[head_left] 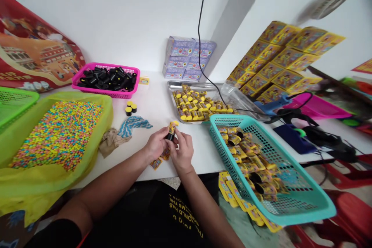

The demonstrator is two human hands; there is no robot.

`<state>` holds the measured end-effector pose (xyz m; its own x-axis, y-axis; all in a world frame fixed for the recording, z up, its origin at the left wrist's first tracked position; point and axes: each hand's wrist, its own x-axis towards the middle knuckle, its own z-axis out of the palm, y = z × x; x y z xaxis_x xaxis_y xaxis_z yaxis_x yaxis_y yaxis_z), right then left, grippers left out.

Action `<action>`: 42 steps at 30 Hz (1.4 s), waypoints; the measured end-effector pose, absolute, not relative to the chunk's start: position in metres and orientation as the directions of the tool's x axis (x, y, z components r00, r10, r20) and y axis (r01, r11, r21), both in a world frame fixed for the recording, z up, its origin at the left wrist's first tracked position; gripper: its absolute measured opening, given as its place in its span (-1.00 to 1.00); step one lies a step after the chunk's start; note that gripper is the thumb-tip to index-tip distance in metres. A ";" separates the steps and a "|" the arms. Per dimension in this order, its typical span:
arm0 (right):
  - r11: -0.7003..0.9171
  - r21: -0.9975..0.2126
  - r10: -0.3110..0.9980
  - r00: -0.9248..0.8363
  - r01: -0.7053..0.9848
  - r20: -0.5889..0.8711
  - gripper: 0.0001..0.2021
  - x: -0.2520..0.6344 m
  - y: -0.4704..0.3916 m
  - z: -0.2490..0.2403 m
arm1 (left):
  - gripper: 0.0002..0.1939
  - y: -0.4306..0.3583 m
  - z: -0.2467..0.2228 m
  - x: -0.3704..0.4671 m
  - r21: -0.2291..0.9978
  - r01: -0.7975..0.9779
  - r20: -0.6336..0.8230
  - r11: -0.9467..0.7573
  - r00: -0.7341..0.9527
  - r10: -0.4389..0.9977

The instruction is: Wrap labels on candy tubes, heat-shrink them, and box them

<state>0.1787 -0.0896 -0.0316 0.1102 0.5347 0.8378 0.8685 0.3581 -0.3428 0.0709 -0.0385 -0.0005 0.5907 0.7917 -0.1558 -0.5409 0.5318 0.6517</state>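
Note:
Over the front of the white table, my left hand [157,144] and my right hand [183,150] both grip a small candy canister [171,130] with a yellow printed label and a black lower part. My left fingers are closed around one side of it, and my right fingers press on the other side. Beneath my hands lie a few printed yellow labels [156,163], partly hidden. To the left sit three black canisters with yellow lids [128,111], beside a blue-and-white striped cloth [133,124] and a beige cloth [109,142].
At left, a yellow-lined container [109,104] holds colourful candies; behind it, a pink basket [128,95] holds black canisters. A metal tray [174,85] and a teal basket [305,205] hold labelled canisters. Purple boxes [183,56] and yellow boxes [270,62] are stacked behind. A black cable [199,27] hangs down.

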 end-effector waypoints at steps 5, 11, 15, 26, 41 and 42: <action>0.405 -0.329 0.570 0.046 0.853 0.820 -0.52 0.177 -0.083 -0.037 | -0.71 -0.042 -0.001 0.076 0.663 -0.640 -0.128 0.389 0.415 0.901; 0.416 -0.320 0.561 0.037 0.852 0.827 -0.57 0.182 -0.084 -0.044 | -0.66 -0.045 -0.005 0.077 0.684 -0.588 -0.140 0.432 0.475 0.869; 0.393 -0.273 0.521 0.032 0.878 0.853 -0.60 0.187 -0.088 -0.043 | -0.63 -0.045 -0.007 0.075 0.722 -0.503 -0.189 0.475 0.518 0.834; 0.424 -0.374 0.509 0.125 0.825 0.851 -0.53 0.187 -0.092 -0.032 | -0.73 -0.044 0.004 0.069 0.770 -0.469 -0.134 0.432 0.543 0.829; 0.262 -0.107 0.637 -0.088 0.959 0.766 -0.57 0.190 -0.073 -0.063 | -0.86 -0.039 0.004 0.071 0.748 -0.367 -0.331 0.552 0.515 0.791; 0.274 -0.102 0.609 -0.090 0.956 0.788 -0.56 0.189 -0.079 -0.061 | -0.79 -0.044 0.003 0.071 0.732 -0.370 -0.341 0.573 0.529 0.777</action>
